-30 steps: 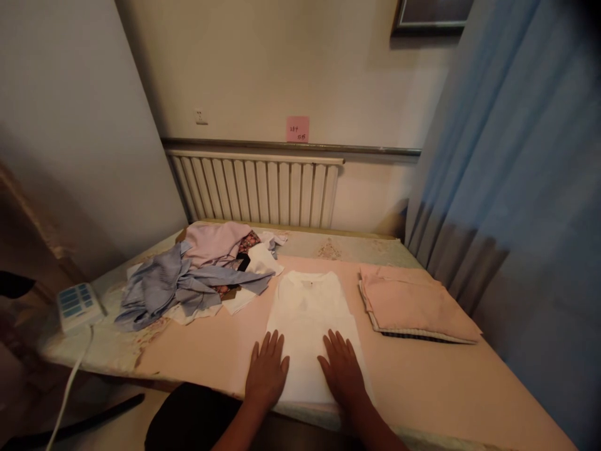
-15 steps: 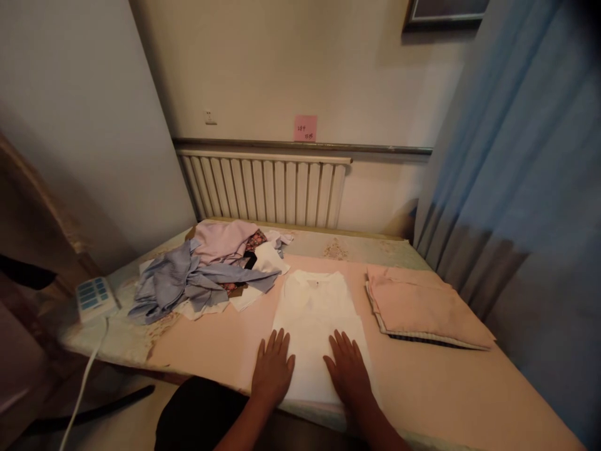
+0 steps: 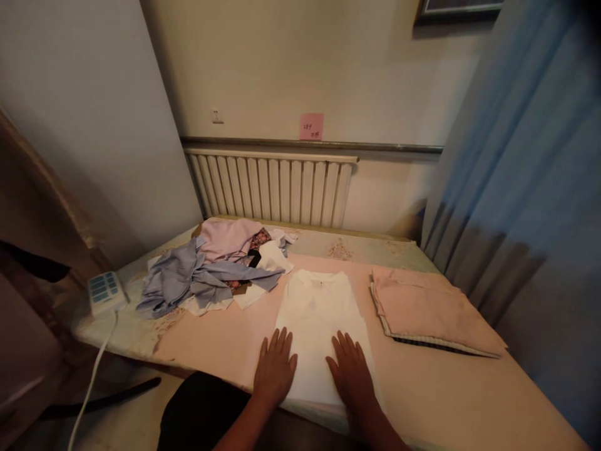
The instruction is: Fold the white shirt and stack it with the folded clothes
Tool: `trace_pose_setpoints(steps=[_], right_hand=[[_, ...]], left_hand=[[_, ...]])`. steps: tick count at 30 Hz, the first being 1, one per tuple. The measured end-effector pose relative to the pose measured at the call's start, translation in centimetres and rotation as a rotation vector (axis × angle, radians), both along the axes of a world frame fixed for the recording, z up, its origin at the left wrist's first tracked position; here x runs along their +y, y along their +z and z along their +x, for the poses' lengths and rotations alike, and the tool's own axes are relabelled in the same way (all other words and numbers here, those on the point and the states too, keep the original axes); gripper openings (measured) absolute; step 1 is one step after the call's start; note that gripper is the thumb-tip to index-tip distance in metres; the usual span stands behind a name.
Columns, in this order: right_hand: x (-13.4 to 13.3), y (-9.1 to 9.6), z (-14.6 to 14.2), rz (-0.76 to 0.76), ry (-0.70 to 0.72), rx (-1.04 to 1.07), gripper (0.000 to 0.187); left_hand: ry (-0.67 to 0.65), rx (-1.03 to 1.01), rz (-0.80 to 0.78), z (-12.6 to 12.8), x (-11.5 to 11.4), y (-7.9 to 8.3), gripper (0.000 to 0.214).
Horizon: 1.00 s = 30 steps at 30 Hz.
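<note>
A white shirt (image 3: 320, 313) lies flat, folded into a long rectangle, its collar end pointing away from me. My left hand (image 3: 275, 366) rests palm down on the shirt's left edge, fingers stretched forward. On the opposite edge lies my right hand (image 3: 351, 368), flat too, with its fingers a little spread. Neither hand grips anything. Under the shirt is a pink cloth (image 3: 211, 344) spread over the table.
A crumpled heap of clothes (image 3: 188, 275) sits at the back left. To the right is a stack of folded garments (image 3: 432, 310), pink on top. A white power strip (image 3: 106, 294) with a cable lies at the left edge. Behind stand a radiator (image 3: 277, 188) and a blue curtain (image 3: 507, 207).
The view has shifted slightly, so the surroundings appear a little further right. Both hands stay flat on the shirt, with hardly any movement.
</note>
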State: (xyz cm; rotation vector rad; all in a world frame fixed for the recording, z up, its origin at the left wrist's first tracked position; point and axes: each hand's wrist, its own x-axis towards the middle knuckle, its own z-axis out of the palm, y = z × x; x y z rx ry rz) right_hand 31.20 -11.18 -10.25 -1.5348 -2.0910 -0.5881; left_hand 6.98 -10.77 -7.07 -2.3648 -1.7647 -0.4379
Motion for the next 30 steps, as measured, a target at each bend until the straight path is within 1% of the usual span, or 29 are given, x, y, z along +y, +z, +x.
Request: trace_pose_setpoints(steps=[15, 21, 30], right_hand=[[-0.01, -0.01, -0.02, 0.032, 0.018, 0.02, 0.044], [-0.05, 0.16, 0.01, 0.028, 0.017, 0.017, 0.044], [-0.08, 0.07, -0.07, 0.009, 0.003, 0.003, 0.044]], left_hand=[[-0.008, -0.003, -0.019, -0.02, 0.04, 0.17, 0.052], [0.0, -0.001, -0.058, 0.07, 0.05, 0.35, 0.053], [-0.002, 0.001, -0.022, 0.02, -0.02, 0.21, 0.052]])
